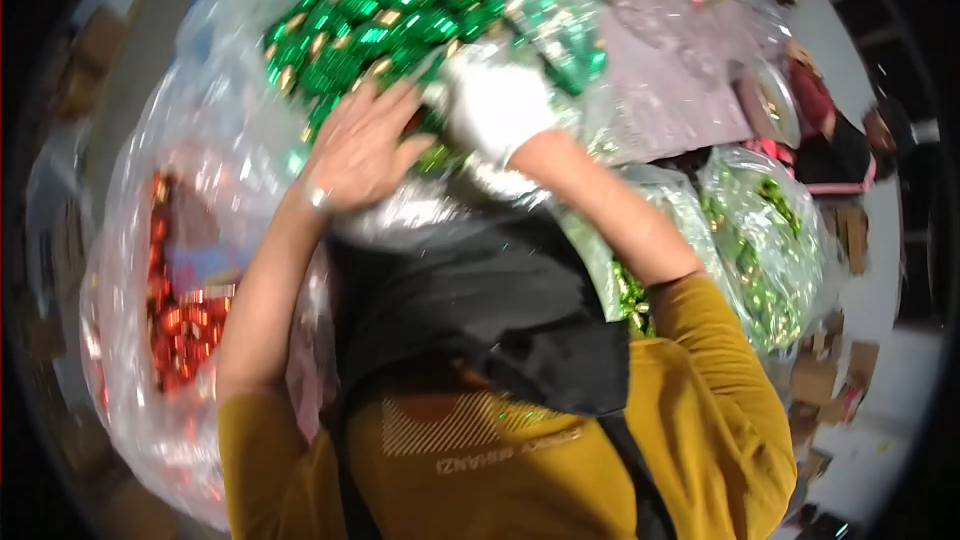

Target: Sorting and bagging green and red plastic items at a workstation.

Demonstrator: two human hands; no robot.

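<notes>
While left hand [365, 150] lies over green baubles [400, 25], grip wide with thumb apart, white-gloved right hand [497, 105] just beside, grip too blurred to tell; baubles piled in clear plastic bag [228, 80].

The left hand [362, 150] is bare, its back upward, with the thumb [412, 151] apart from the fingers [392, 108]. The right hand [497, 105], in a white glove [508, 112], is blurred. Both forearms [268, 290] reach forward.
</notes>
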